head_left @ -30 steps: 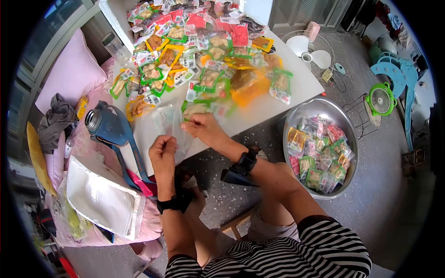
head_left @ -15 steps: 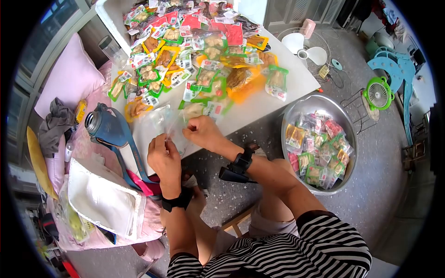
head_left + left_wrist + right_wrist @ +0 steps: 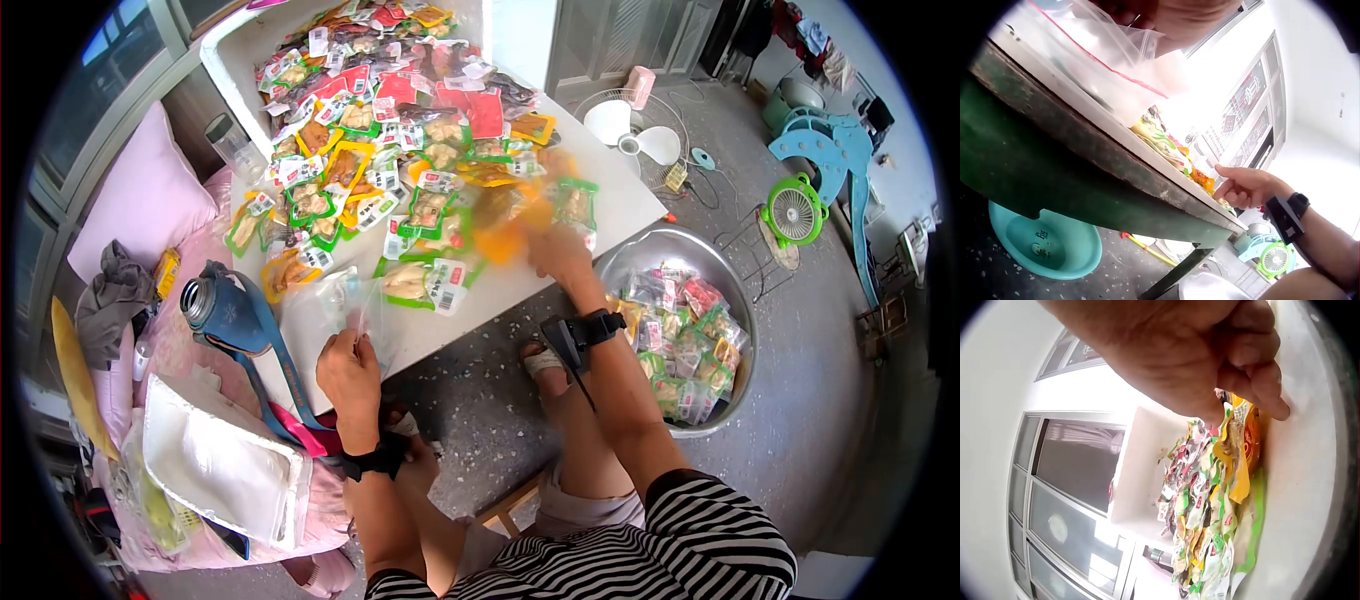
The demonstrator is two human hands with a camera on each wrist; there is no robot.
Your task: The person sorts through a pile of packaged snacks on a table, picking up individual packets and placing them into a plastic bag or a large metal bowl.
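My left hand point(image 3: 348, 380) pinches the top of a clear zip bag point(image 3: 345, 300) at the table's near edge. In the left wrist view the bag point(image 3: 1097, 69) shows a red zip line and hangs slack below the fingers. My right hand point(image 3: 565, 258) reaches over the table, its fingertips right at an orange-edged food packet point(image 3: 500, 235), which is blurred in the head view. The right wrist view shows the thumb and bent fingers spread apart beside that orange packet point(image 3: 1250, 440). A green-edged packet point(image 3: 408, 280) with pale pieces lies between the hands.
Many sealed packets point(image 3: 350, 170) are heaped across the table point(image 3: 610, 180), spilling from a white foam box point(image 3: 235, 85). A metal basin point(image 3: 745, 395) of bagged packets stands on the floor to the right. A blue bottle point(image 3: 235, 310) and another foam box point(image 3: 215, 465) are at the left.
My right hand has left the bag and moved right to the orange packet. My left hand still holds the bag. The head view has shifted slightly.
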